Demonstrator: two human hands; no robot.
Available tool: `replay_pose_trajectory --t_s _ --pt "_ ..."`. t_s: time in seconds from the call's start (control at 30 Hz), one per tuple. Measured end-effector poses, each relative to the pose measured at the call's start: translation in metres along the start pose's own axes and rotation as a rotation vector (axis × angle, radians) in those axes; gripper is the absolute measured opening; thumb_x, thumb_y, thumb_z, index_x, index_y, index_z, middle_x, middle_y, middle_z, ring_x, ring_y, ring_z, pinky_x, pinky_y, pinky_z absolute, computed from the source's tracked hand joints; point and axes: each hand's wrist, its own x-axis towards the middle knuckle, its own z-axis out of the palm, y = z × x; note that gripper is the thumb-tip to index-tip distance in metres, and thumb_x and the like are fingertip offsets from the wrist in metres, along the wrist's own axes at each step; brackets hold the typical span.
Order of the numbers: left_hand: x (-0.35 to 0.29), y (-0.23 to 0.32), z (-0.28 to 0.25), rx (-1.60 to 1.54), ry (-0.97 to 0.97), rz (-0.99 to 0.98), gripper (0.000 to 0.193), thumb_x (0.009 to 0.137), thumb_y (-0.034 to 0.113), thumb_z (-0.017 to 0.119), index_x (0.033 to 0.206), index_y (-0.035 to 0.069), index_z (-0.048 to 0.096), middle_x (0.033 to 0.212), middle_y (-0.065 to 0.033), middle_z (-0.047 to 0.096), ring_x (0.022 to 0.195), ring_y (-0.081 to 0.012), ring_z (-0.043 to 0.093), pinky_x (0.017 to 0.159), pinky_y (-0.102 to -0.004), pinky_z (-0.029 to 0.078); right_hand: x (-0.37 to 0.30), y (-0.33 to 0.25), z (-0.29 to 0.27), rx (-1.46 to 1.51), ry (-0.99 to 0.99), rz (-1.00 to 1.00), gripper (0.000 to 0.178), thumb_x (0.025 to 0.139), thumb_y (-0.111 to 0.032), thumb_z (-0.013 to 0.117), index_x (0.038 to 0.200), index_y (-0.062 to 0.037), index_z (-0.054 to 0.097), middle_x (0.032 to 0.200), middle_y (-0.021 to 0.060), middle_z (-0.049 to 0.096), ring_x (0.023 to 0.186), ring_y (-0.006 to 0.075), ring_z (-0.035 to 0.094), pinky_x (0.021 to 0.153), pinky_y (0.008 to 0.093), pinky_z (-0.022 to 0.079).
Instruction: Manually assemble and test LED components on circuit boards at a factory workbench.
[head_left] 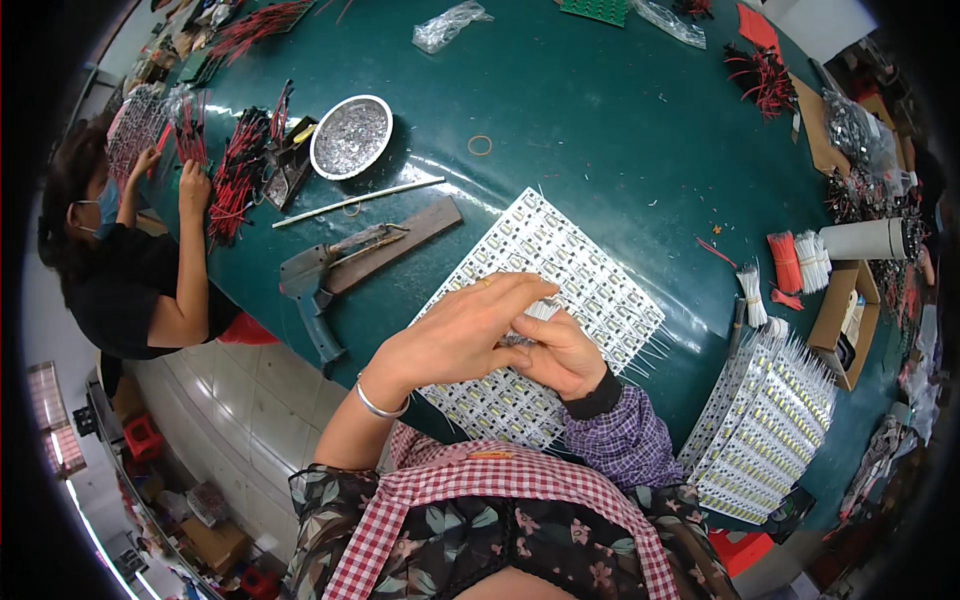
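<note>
Co-worker (120,270): a person in a black top sits at the far left edge of the table, both hands on bundles of red wires (238,170).
Metal bowl (351,136): round and shallow, filled with small silver pieces, just right of the red wires.
Thin rod (358,201): a long pale stick that lies on the table below the bowl.
Power tool (318,285): a grey-blue pistol-shaped tool near the table edge; its front end rests on a dark wooden strip (400,240).
Table (600,130): dark green and glossy.
Left hand (460,330): it has a silver bangle at the wrist; the fingers are stretched long and close together, and the tips meet the small white parts (535,312) over the panel. I cannot tell how firm the pinch is.
LED strip panel (580,270): a white sheet of many joined strips that lies flat in front of the person, under both hands, with thin wire ends sticking out at its right edge.
Right hand (560,355): it lies on the panel, fingers curled around the same white parts.
Stacked panels (770,420): a pile of similar white sheets to the right, near the table edge.
Cardboard box (845,320): open and small, just beside the stack.
</note>
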Motion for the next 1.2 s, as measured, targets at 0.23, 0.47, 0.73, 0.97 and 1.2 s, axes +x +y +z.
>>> replay_pose_trajectory --t_s 0.23,0.47,0.73,0.97,1.2 --pt "0.002 0.007 -0.001 0.029 -0.021 0.008 0.069 0.067 0.008 0.081 0.130 0.006 0.053 0.124 -0.0155 0.060 0.117 -0.0333 0.056 0.094 -0.0432 0.048 0.001 0.003 -0.003 -0.026 -0.013 0.008 0.044 0.098 -0.002 0.055 0.139 -0.0048 0.041 0.127 0.0107 0.053 0.113 0.0200 0.058 0.078 0.0301 0.055" --pt "0.007 0.004 -0.007 -0.013 -0.174 0.003 0.067 0.062 0.009 0.083 0.124 0.005 0.058 0.123 -0.0138 0.062 0.115 -0.0327 0.058 0.096 -0.0417 0.048 0.004 0.010 -0.016 0.014 -0.066 0.013 0.046 0.098 0.000 0.052 0.141 -0.0068 0.039 0.128 0.0100 0.051 0.114 0.0193 0.058 0.076 0.0304 0.055" --pt "0.009 0.004 -0.006 0.006 -0.162 0.007 0.057 0.066 0.012 0.082 0.118 0.003 0.059 0.115 -0.0122 0.063 0.109 -0.0320 0.059 0.089 -0.0413 0.050 0.004 0.011 -0.015 0.024 -0.035 0.011 0.048 0.099 -0.002 0.049 0.144 -0.0078 0.034 0.133 0.0131 0.048 0.120 0.0258 0.055 0.088 0.0386 0.055" --pt "0.018 -0.007 -0.019 -0.550 0.125 -0.009 0.049 0.074 0.007 0.079 0.119 0.001 0.062 0.116 -0.0165 0.065 0.107 -0.0257 0.064 0.087 -0.0338 0.051 0.002 0.002 0.006 0.067 0.024 -0.087 0.021 0.101 -0.012 0.054 0.120 -0.0045 0.049 0.103 0.0044 0.054 0.097 0.0168 0.057 0.087 0.0372 0.053" --pt "0.065 -0.047 0.003 0.073 0.354 -0.427 0.020 0.084 0.012 0.069 0.100 0.000 0.068 0.086 -0.0184 0.072 0.077 -0.0318 0.071 0.071 -0.0379 0.055 0.008 -0.003 -0.002 0.132 -0.174 -0.134 0.014 0.105 -0.019 0.049 0.100 -0.0059 0.050 0.085 0.0014 0.047 0.086 0.0147 0.050 0.089 0.0368 0.050"
